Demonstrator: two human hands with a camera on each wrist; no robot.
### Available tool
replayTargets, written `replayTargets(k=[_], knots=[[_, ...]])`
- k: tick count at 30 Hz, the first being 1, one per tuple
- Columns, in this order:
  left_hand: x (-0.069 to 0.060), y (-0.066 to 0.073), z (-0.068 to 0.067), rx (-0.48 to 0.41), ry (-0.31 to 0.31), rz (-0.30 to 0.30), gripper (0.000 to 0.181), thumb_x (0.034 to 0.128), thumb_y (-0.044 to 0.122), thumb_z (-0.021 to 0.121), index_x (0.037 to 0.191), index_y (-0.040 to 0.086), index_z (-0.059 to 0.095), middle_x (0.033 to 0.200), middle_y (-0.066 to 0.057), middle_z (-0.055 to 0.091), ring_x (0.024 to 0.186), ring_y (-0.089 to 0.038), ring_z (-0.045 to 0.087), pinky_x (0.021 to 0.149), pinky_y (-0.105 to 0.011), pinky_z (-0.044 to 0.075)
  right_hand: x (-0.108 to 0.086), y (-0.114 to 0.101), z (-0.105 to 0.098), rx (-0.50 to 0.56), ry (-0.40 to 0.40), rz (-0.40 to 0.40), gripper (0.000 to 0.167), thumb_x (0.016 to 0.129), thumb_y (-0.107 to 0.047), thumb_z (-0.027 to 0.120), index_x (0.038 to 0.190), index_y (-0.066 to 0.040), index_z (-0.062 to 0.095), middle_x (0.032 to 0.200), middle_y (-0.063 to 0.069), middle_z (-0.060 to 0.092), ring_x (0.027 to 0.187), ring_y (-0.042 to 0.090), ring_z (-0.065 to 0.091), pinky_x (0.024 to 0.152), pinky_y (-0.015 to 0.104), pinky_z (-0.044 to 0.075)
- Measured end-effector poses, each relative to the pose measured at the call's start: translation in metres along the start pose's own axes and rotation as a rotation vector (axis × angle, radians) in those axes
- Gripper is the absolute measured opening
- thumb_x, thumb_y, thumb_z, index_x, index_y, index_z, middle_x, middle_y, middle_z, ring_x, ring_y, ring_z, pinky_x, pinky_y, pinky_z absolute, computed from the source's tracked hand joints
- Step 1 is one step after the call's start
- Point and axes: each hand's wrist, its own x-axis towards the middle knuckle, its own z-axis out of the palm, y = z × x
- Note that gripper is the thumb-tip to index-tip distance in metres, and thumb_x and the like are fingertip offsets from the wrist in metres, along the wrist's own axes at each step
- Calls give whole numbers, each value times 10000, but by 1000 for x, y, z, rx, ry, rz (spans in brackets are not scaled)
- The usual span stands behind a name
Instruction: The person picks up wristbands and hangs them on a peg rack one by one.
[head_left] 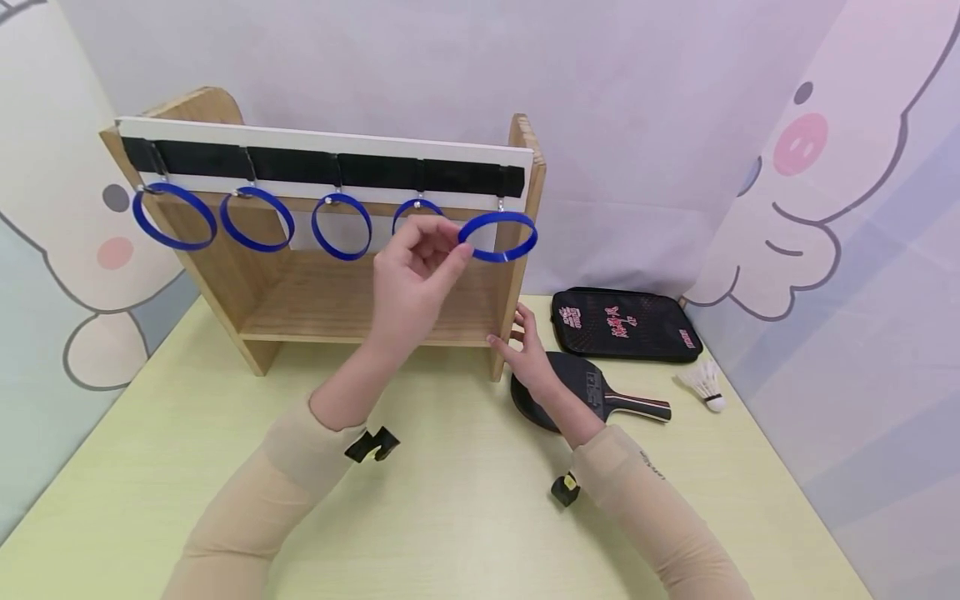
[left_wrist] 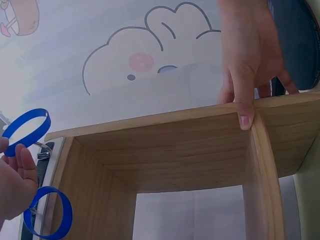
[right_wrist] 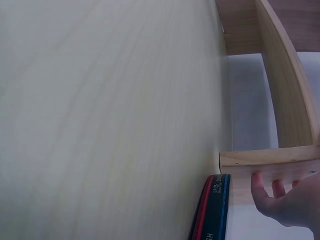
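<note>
My left hand (head_left: 415,279) pinches the rightmost blue ring (head_left: 498,257) between thumb and fingers. That ring hangs from a metal hook on the black strip (head_left: 292,166) along the top of a wooden shelf (head_left: 360,296). Several more blue rings hang in a row to its left; one is partly hidden behind the left hand. In the left wrist view, the pinched ring (left_wrist: 30,131) is tilted outward from its hook. Low on the shelf's right side panel, my right hand (head_left: 527,354) grips the edge, its thumb on the front and fingers around the outer face.
A black table tennis bat (head_left: 573,387) lies on the table right of the shelf, partly under the right forearm. Behind it rests a black zipped case (head_left: 626,325), with a white shuttlecock (head_left: 705,385) beside it. A patterned curtain (head_left: 675,125) stands behind.
</note>
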Motion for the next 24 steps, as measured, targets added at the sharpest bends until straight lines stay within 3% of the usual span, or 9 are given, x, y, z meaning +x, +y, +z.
replayTargets(k=[11,18,24], knots=[[7,-10,3,44,94,-14,236,854,54,678,1008,-82,561,921,-107,604,788,-179,618,716,-222,538,0,0,0,6,-12,-4,688,906,-190,636,1445,-291,221,1461,92,269,1218,315,426,930,491,443],[3,-17,1,49,83,-92,230,860,61,675,1008,-77,566,907,-105,600,773,-203,609,706,-210,536,0,0,0,7,-9,13,696,901,-221,646,1443,-320,220,1465,67,271,1229,302,423,932,497,443],[-1,-23,-1,69,62,-113,236,858,55,675,1034,-70,578,918,-119,613,779,-175,609,713,-207,537,0,0,-1,2,-8,13,706,899,-237,649,1448,-329,216,1466,71,273,1235,304,422,925,501,443]])
